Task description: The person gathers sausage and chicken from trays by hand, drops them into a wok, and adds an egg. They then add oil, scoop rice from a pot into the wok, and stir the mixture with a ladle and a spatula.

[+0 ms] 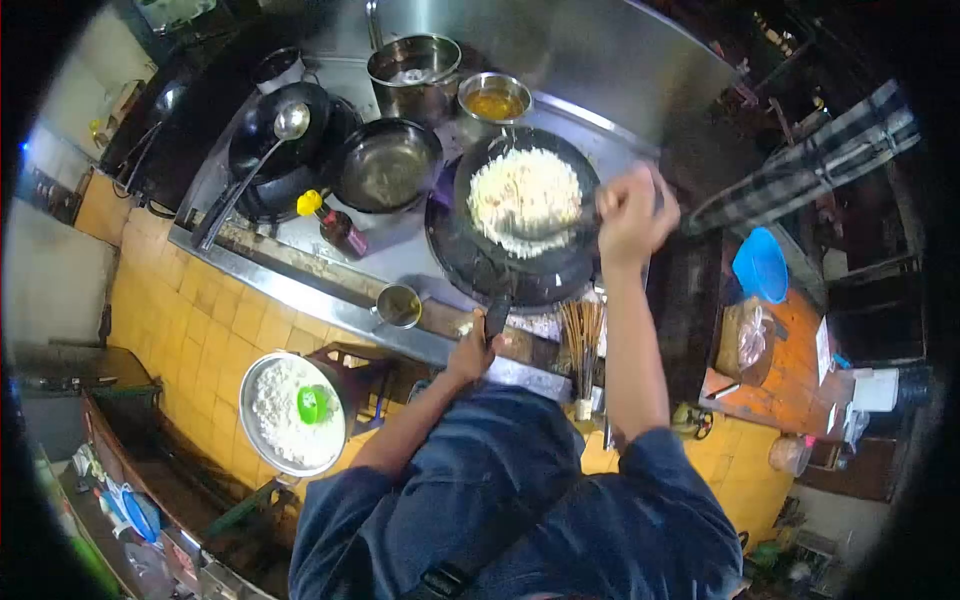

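Note:
My left hand (475, 354) is closed around the dark handle (497, 312) of a black wok (462, 200) on the stove. White rice mixed with yellowish bits (522, 190) fills the middle of the wok. Above the wok's right rim, my right hand (636, 213) is wrapped round the handle of a spatula (540, 228). The spatula's head is partly buried in the rice, so its exact shape is hard to make out.
Behind the wok stand a deep pot (415, 95) and a metal bowl of orange-brown liquid (495, 105). To the left are an empty pan (388, 165), a ladle (250, 172) and a yellow-capped sauce bottle (341, 232). A metal cup (399, 305), a rice basin (248, 415) and bundled sticks (583, 345) sit nearer.

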The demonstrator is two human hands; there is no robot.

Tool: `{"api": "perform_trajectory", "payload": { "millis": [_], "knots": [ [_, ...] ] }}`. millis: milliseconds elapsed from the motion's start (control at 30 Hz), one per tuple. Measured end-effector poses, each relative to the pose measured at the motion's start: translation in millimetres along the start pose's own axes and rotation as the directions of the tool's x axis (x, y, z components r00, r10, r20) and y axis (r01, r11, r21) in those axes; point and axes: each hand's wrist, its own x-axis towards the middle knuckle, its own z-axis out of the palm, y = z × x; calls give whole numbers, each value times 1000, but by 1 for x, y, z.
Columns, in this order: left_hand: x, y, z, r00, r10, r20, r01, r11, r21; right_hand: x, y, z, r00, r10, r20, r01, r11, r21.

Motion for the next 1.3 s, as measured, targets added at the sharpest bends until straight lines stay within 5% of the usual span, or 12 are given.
{"api": "perform_trajectory", "payload": {
  "millis": [133, 333, 500, 567, 767, 833, 933, 1033, 1067, 1133, 1200, 1300],
  "knots": [
    [-2, -13, 7, 999, 26, -25, -26, 1000, -10, -11, 61, -45, 904, -320, 285, 392, 886, -249],
    [-2, 7, -3, 992, -114, 54, 116, 993, -22, -10, 38, -41, 848, -401, 347, 502, 817, -282],
    [1, 1, -1, 996, -80, 27, 79, 996, 41, 31, 27, -35, 903, -240, 356, 340, 906, -253],
    [2, -1, 1, 994, -101, 48, 99, 994, 42, 36, 24, -33, 913, -329, 240, 312, 944, 108],
    [10, -8, 3, 993, -85, 85, 96, 986, -133, 29, 13, -25, 973, -198, 118, 209, 974, -90],
    [16, -4, 4, 984, 69, -167, -78, 996, -50, 20, 20, -25, 968, -236, 84, 240, 970, -38],
    [37, -22, 11, 955, -18, 295, 194, 791, -580, -7, 42, -46, 940, -257, 223, 298, 938, -175],
    [43, 11, -12, 851, -92, 517, 461, 602, -652, -63, 5, -68, 924, 367, -107, -372, 794, -481],
    [48, 8, -3, 848, -165, 504, 521, 441, -731, -86, -14, -64, 644, 724, -248, -759, 644, -95],
    [48, 35, -22, 828, -155, 539, 545, 446, -710, -116, 2, -80, 348, 918, -193, -919, 374, 124],
    [60, 20, -8, 751, -159, 641, 660, 199, -724, -147, 48, -119, 493, 842, -221, -839, 392, -378],
    [58, 24, 23, 847, -334, 414, 524, 387, -759, -132, 8, -132, 439, 877, -195, -376, -18, -927]
  ]
}}
